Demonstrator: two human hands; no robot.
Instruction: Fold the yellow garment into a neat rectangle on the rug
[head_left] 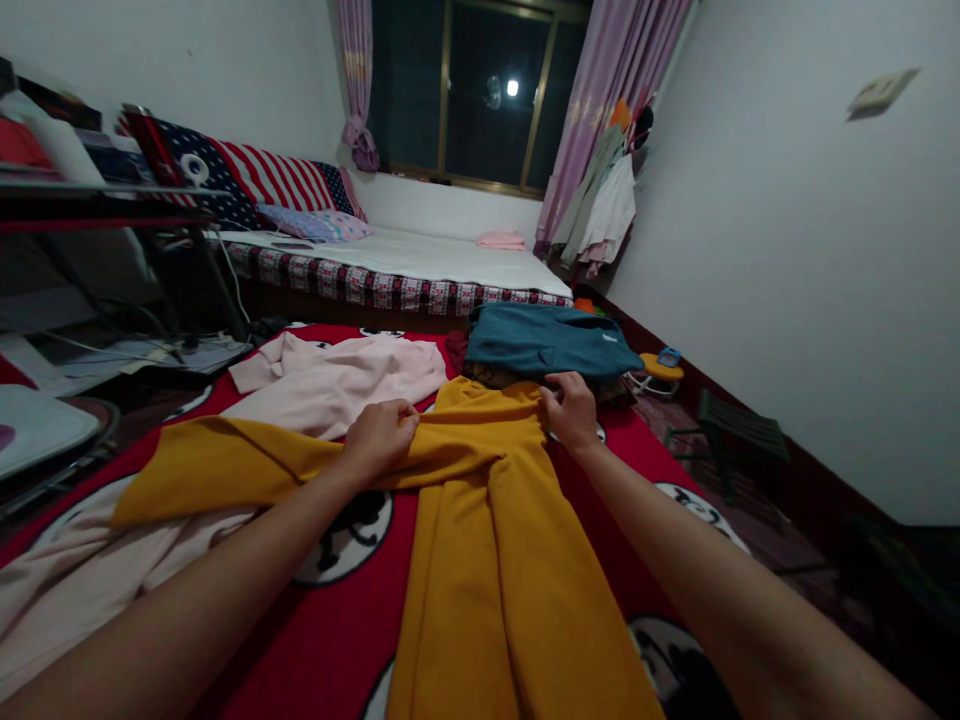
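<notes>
A long mustard-yellow garment (465, 570) lies spread on a red patterned blanket (292, 650), its lower end running out of view toward me. One long sleeve-like part stretches left across a pale pink garment (352, 375). My left hand (381, 438) is closed, pinching the yellow cloth near the upper left. At the upper right edge, my right hand (571, 408) grips the same garment between thumb and fingers. Just beyond the right hand rests a folded teal garment (547, 340) on top of other clothes.
Behind the blanket is a bed (420, 255) with a pillow (319, 222) below a window. A cluttered desk (105, 190) stands at left. Stools, one with a yellow-orange seat (660, 367) and one dark (739, 425), are by the right wall. Clothes (611, 210) hang near the curtain.
</notes>
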